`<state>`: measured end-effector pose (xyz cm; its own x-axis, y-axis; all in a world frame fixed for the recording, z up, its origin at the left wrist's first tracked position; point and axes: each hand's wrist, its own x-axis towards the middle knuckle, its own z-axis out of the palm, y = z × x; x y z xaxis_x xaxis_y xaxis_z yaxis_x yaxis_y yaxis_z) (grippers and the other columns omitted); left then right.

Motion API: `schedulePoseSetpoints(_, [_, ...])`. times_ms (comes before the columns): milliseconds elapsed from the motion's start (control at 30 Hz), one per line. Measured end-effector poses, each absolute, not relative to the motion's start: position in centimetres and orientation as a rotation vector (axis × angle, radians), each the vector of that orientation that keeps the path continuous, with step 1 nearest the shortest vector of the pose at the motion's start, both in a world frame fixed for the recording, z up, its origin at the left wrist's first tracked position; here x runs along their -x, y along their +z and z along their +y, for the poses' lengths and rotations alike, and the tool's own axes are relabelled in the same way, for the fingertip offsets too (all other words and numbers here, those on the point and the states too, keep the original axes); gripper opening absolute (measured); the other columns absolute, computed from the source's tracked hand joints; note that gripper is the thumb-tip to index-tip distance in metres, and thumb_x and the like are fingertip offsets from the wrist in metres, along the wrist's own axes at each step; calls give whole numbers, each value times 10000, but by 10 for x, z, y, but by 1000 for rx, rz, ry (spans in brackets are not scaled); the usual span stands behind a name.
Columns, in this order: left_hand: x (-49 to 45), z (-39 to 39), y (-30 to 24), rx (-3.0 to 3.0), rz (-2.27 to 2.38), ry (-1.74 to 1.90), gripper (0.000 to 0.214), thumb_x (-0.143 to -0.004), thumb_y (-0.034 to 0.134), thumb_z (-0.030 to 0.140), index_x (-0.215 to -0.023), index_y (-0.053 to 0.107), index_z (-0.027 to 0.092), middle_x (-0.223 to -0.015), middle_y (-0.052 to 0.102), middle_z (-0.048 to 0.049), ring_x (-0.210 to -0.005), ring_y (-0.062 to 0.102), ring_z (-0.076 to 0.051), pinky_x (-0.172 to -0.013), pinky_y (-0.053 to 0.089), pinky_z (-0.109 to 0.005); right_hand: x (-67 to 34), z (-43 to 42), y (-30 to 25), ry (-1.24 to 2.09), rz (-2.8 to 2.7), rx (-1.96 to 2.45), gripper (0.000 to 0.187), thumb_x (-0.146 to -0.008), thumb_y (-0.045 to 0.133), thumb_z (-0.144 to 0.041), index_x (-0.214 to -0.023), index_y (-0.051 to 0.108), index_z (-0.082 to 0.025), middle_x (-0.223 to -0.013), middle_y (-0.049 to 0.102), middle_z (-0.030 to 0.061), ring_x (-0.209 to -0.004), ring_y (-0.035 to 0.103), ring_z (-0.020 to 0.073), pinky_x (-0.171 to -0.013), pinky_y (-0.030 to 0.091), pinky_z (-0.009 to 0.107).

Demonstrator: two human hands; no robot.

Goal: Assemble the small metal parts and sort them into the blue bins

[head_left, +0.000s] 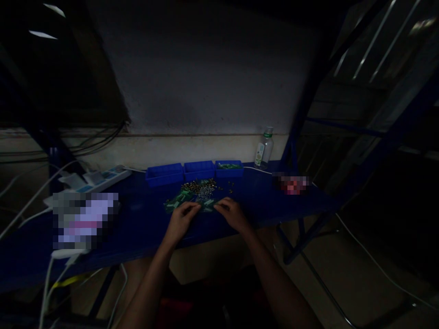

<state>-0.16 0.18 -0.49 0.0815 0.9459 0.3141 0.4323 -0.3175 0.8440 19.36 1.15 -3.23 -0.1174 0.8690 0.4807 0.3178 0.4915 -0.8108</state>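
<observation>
Green strips already sit in one blue bin, but other strips lie loose beside screws and brassy fittings on the table by left hand and right hand, their bunched grip too dark to judge.

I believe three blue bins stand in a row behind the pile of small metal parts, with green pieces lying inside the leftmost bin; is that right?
Not quite, as the bin is wrong: in the head view, the green pieces lie inside the rightmost bin. The rest of your statement stands.
</observation>
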Motion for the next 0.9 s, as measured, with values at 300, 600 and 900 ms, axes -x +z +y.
schedulePoseSetpoints(300, [2, 2, -8, -1754, 1313, 1119, 321, -750, 538, 452, -799, 636, 150, -697, 615, -8, -635, 538, -152, -585, 394, -230, -191, 21, -35, 1034, -1593, 1005, 258, -767, 530, -376, -872, 629, -162, -761, 637, 15, -671, 581, 134, -541, 433, 209])
schedulePoseSetpoints(600, [1, 5, -14, -1673, 1218, 1114, 315, -748, 551, 380, -941, 611, 140, -791, 636, -36, -713, 582, -162, -679, 442, -256, -234, 125, 51, -135, -1628, 1478, 333, -890, 362, -255, -1148, 565, -194, -1120, 594, 86, -1047, 517, 186, -904, 362, 301])
schedulePoseSetpoints(900, [1, 3, -13, -1775, 1186, 1069, 280, -776, 512, 358, -921, 620, 144, -781, 623, -33, -707, 569, -159, -661, 429, -257, -225, 163, 46, -105, -2077, 1750, 331, -879, 432, -345, -1046, 614, -125, -1083, 589, 147, -1031, 508, 198, -878, 341, 297])
